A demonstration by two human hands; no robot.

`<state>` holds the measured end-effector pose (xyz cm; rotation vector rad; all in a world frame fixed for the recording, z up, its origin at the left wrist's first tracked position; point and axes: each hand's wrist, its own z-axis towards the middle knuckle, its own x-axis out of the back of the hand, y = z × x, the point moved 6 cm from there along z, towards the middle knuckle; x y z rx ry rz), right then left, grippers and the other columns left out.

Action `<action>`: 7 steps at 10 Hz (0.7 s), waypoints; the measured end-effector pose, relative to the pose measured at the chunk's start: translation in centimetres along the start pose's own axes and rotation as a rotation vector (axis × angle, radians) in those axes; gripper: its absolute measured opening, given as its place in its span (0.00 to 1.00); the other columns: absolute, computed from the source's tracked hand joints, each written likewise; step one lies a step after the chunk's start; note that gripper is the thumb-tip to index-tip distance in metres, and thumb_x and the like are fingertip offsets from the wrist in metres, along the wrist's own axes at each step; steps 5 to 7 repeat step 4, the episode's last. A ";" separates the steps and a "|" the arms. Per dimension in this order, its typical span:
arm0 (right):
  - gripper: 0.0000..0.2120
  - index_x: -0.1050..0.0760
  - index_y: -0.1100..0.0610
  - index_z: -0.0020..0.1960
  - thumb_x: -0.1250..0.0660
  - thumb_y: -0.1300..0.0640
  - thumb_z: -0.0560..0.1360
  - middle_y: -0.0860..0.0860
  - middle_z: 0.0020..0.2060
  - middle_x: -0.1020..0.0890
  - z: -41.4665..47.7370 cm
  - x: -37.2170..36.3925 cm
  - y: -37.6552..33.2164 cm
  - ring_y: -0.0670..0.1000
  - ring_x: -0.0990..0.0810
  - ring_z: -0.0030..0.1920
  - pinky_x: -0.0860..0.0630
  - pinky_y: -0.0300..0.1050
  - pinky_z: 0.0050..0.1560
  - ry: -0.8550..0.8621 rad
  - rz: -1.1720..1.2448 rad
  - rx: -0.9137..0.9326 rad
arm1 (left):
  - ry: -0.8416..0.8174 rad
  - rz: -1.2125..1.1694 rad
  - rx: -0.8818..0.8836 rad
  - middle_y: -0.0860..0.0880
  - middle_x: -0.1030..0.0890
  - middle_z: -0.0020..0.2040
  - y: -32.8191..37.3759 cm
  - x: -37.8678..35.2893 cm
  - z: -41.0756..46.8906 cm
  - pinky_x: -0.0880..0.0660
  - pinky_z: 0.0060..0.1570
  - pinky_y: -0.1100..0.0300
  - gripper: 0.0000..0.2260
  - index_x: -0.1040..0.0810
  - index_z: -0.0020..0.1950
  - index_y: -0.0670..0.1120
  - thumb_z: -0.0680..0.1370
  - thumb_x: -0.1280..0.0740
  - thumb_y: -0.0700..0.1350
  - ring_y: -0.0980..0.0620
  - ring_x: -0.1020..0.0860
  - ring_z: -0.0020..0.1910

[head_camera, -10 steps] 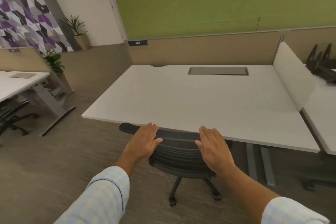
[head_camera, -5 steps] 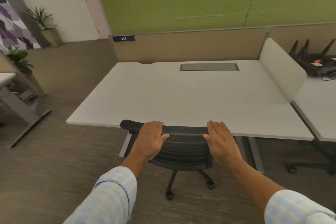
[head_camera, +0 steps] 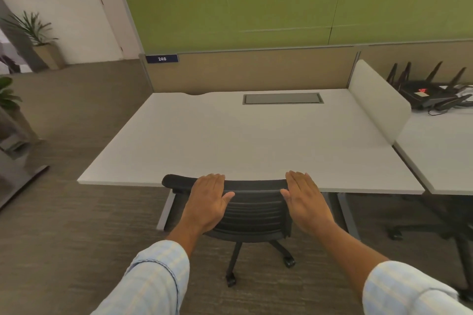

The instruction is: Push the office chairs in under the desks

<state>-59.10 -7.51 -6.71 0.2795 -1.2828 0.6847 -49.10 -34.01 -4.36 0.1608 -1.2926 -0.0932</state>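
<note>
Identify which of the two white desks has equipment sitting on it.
The right-hand desk, beyond the white divider: a black router with antennas sits on it. The desk with the chair at it carries nothing loose.

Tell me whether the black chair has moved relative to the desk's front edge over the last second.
Cannot tell. The chair sits with its backrest top at the white desk front edge throughout; the head camera shifted, so any small travel is unclear.
</note>
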 end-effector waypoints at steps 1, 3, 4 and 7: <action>0.39 0.36 0.63 0.81 0.64 0.36 0.87 0.61 0.77 0.29 -0.2 0.1 -0.4 0.61 0.33 0.78 0.49 0.52 0.80 -0.034 -0.011 -0.039 | -0.002 0.033 0.068 0.44 0.20 0.68 0.4 -0.4 -0.1 0.30 0.74 0.44 0.36 0.27 0.73 0.44 0.84 0.53 0.70 0.43 0.24 0.68; 0.41 0.52 0.57 0.86 0.67 0.31 0.83 0.55 0.85 0.46 0.1 0.5 0.0 0.56 0.48 0.84 0.65 0.45 0.77 -0.101 0.028 -0.061 | -0.148 0.061 0.125 0.43 0.40 0.85 2.5 0.0 0.5 0.47 0.84 0.43 0.45 0.43 0.85 0.45 0.80 0.65 0.74 0.42 0.43 0.85; 0.40 0.66 0.54 0.85 0.67 0.30 0.83 0.53 0.85 0.64 0.1 0.3 0.9 0.53 0.64 0.84 0.74 0.44 0.76 -0.094 0.015 -0.070 | -0.172 0.112 0.069 0.45 0.57 0.87 3.9 -0.3 0.8 0.57 0.85 0.44 0.45 0.58 0.86 0.45 0.79 0.67 0.74 0.46 0.58 0.86; 0.40 0.66 0.54 0.85 0.67 0.30 0.83 0.53 0.85 0.64 0.1 0.3 0.9 0.53 0.64 0.84 0.74 0.44 0.76 -0.094 0.015 -0.070 | -0.172 0.112 0.069 0.45 0.57 0.87 3.9 -0.3 0.8 0.57 0.85 0.44 0.45 0.58 0.86 0.45 0.79 0.67 0.74 0.46 0.58 0.86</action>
